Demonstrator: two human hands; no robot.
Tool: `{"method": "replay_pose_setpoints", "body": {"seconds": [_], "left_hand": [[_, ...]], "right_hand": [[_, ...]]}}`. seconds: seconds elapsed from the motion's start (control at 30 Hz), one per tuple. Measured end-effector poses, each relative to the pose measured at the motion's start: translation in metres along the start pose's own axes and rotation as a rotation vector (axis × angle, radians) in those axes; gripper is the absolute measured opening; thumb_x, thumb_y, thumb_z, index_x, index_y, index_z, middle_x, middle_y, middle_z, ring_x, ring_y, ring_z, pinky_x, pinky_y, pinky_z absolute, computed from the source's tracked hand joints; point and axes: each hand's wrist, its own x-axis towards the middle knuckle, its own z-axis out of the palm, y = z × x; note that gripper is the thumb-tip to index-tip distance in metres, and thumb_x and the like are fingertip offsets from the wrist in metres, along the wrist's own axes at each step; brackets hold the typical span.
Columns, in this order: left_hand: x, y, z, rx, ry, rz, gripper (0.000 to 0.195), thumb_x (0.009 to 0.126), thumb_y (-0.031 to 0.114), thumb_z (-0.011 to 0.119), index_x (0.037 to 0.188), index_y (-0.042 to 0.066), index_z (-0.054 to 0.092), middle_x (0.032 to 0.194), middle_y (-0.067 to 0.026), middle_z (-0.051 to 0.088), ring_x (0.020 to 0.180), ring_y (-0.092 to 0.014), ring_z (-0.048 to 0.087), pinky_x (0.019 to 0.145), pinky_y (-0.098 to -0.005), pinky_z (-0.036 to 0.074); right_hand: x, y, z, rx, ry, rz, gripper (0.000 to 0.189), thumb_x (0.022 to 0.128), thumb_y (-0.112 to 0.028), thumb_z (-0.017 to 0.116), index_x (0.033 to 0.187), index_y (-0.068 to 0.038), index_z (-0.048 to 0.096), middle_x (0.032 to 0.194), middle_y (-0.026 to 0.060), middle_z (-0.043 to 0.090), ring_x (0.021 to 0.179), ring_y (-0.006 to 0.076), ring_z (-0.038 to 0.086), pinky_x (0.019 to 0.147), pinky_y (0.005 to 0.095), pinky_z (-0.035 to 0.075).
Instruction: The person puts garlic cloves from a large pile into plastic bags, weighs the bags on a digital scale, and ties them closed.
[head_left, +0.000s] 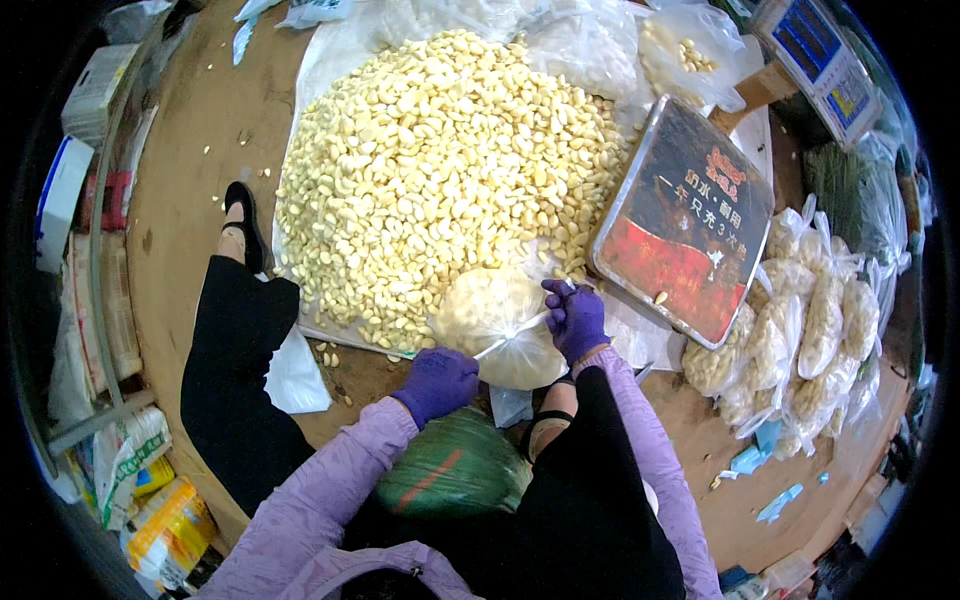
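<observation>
A clear plastic bag of peeled garlic cloves rests at the near edge of the garlic pile. Its gathered neck is drawn out into two tight strands. My left hand, in a purple glove, grips the strand on the left. My right hand, gloved alike, pinches the other strand, up and to the right. Beyond the bag spreads a large heap of peeled garlic cloves on a white woven sheet.
Right of the heap stands a scale platform bearing writing, with one clove on it, beside a display unit. Filled garlic bags are piled at right. A green wrapped bundle sits between my legs. Packages line the left side.
</observation>
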Motion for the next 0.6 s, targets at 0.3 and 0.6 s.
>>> {"method": "replay_pose_setpoints", "body": {"seconds": [0.3,0.6], "left_hand": [[0.003,0.088,-0.058,-0.891,0.079,0.033,0.015,0.072,0.007,0.050,0.072,-0.005,0.060,0.070,-0.0094,0.055,0.064,-0.017,0.054,0.060,-0.0276,0.043],[-0.021,0.182,-0.126,-0.843,0.075,0.368,0.040,0.083,0.007,0.049,0.121,-0.002,0.048,0.088,-0.0083,0.059,0.080,-0.015,0.056,0.078,-0.0282,0.045]], "right_hand": [[-0.073,0.009,0.023,-1.678,-0.282,-0.899,0.055,0.075,-0.027,0.061,0.123,-0.009,0.043,0.097,0.0116,0.056,0.087,0.0276,0.058,0.068,0.0379,0.047],[-0.204,-0.088,-0.110,-1.298,0.381,-1.254,0.035,0.067,-0.008,0.059,0.102,-0.006,0.059,0.088,0.0138,0.061,0.081,0.0322,0.059,0.071,0.0404,0.047]]}}
